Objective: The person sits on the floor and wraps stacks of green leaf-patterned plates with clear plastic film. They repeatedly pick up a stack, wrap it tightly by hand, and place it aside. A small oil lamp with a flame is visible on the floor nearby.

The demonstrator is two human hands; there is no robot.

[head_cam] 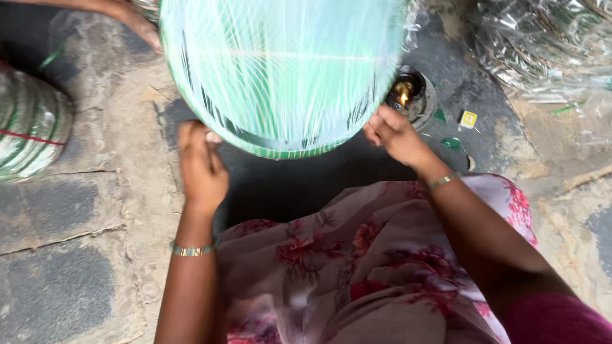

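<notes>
Two hands: both grip the lower rim of one round stack of green-edged plates [280, 70] wrapped in clear film.
Left hand [203, 167]: left of centre, fingers curled together, pinching the film at the stack's lower left edge.
Right hand [394, 132]: right of centre, fingers closed on the lower right edge.
Stack: upper middle of the frame, pale green with white streaks of stretched film, dark green striped rim.
Lamp [411, 95]: small round metal pot at the upper right, a little flame burning inside, just beside the right fingers and the stack's edge.
Other bundles: a wrapped stack [29, 124] at far left, clear wrapped stacks [542, 44] at upper right.
Another person's hand [134, 19]: upper left, near the stack's edge.
</notes>
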